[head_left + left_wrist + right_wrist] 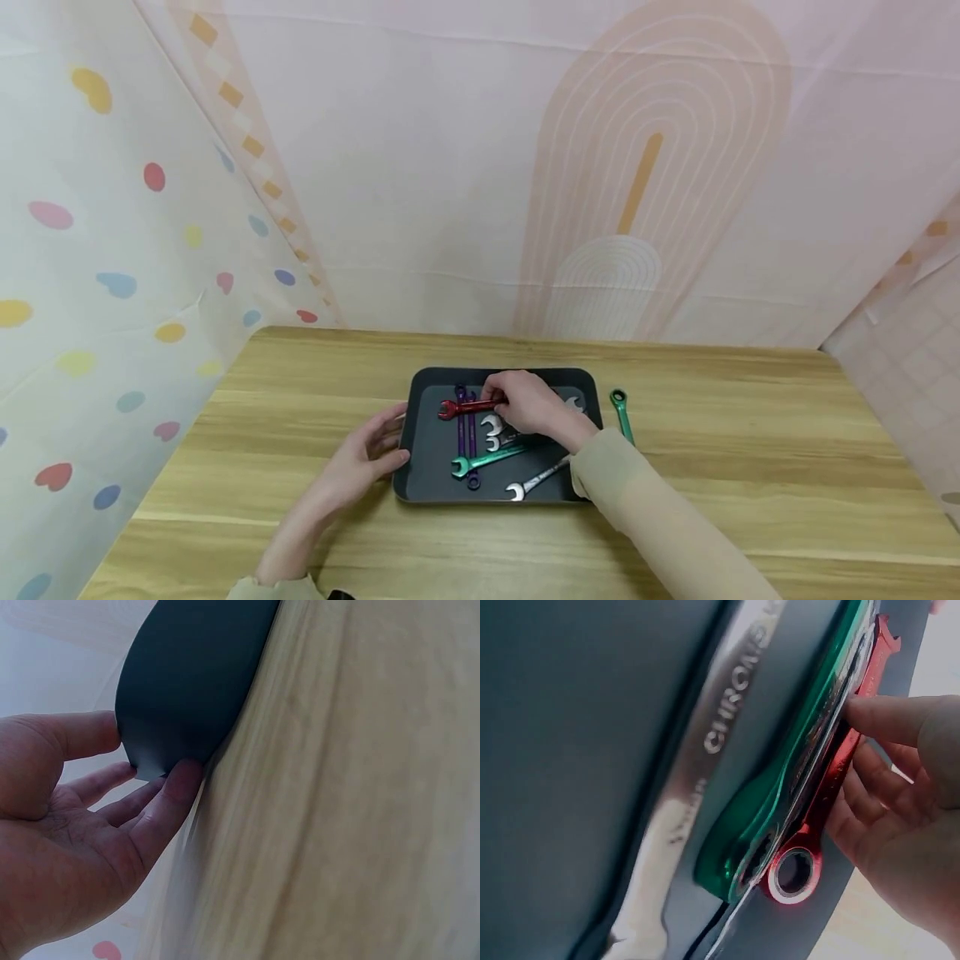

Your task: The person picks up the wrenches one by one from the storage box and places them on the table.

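My right hand pinches a red combination wrench between thumb and fingers over the back of a dark grey tray. The right wrist view shows its ring end beside a green wrench and a silver wrench. Two purple wrenches lie lengthwise under the red one's open end. Further silver wrenches are partly covered by the hand. At the tray's left side my left hand touches the outer wall with fairly straight fingers and thumb.
Outside the tray's right edge a green ratcheting wrench lies on the wooden table, partly hidden by the right sleeve. A patterned cloth hangs behind the table, and another at the left.
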`<state>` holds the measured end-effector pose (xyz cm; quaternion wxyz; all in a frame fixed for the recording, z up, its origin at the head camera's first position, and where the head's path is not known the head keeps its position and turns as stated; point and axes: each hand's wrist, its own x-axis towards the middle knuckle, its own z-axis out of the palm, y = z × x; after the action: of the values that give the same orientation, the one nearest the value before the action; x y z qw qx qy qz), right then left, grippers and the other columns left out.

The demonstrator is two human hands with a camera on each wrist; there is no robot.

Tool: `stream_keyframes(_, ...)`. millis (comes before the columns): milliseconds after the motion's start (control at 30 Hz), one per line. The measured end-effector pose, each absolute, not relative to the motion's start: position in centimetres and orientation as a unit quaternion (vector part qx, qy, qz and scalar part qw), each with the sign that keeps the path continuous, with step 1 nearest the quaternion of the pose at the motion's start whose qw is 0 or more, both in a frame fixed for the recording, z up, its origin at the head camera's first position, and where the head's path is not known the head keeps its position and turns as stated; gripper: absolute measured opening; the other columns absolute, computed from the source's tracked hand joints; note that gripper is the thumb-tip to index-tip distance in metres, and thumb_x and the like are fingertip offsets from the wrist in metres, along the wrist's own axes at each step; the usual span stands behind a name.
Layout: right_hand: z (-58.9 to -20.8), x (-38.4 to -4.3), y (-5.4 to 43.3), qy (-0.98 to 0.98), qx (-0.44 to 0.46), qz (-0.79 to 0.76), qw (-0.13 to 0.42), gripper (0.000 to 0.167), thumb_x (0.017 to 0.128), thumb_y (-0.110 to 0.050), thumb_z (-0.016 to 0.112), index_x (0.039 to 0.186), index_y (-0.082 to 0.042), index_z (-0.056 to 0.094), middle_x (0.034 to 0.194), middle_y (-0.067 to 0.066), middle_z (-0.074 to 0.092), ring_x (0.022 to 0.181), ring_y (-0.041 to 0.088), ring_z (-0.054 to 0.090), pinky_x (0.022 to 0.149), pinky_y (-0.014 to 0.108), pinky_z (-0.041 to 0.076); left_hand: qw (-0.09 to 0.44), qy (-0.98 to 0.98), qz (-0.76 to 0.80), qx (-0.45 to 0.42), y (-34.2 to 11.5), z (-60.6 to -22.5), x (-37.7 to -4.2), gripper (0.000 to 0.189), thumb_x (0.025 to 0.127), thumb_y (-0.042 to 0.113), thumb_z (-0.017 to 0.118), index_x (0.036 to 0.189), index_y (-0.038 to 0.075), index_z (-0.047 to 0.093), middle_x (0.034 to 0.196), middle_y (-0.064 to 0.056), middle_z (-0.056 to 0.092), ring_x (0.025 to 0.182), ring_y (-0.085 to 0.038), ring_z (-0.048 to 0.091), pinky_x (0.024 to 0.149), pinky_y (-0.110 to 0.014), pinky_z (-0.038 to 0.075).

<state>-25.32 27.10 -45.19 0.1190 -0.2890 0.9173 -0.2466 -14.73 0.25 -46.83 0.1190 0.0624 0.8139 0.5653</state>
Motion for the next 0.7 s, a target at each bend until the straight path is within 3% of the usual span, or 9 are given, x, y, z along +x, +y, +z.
stream_keyframes(300,-44.0,-25.7,28.2,0.91,-0.305,-0.239,0.145,0.018,0.1,0.001,0.064,0.106,-0.014,0.072,0.103,0.003,0.074,0.09,0.014,0.062,0.09,0.04,0.056,0.119,0.813,0.566,0.066,0.2,-46.9,-14.8,0.067,0.103,0.002,0.061,0.162,-0.005,0.031,0.159,-0.036,0.043,0.145,-0.052,0.049,0.105,-0.025,0.053)
stream_keyframes(700,-40.4,-23.9,30.9,0.89,-0.304,-0.32,0.117,0.015,0.102,-0.005,0.066,0.113,-0.013,0.072,0.103,0.004,0.074,0.091,0.012,0.062,0.084,0.03,0.053,0.122,0.81,0.57,0.064,0.3,-46.8,-14.9,0.067,0.103,0.002,0.061,0.162,-0.005,0.03,0.16,-0.036,0.042,0.145,-0.052,0.048,0.104,-0.023,0.052)
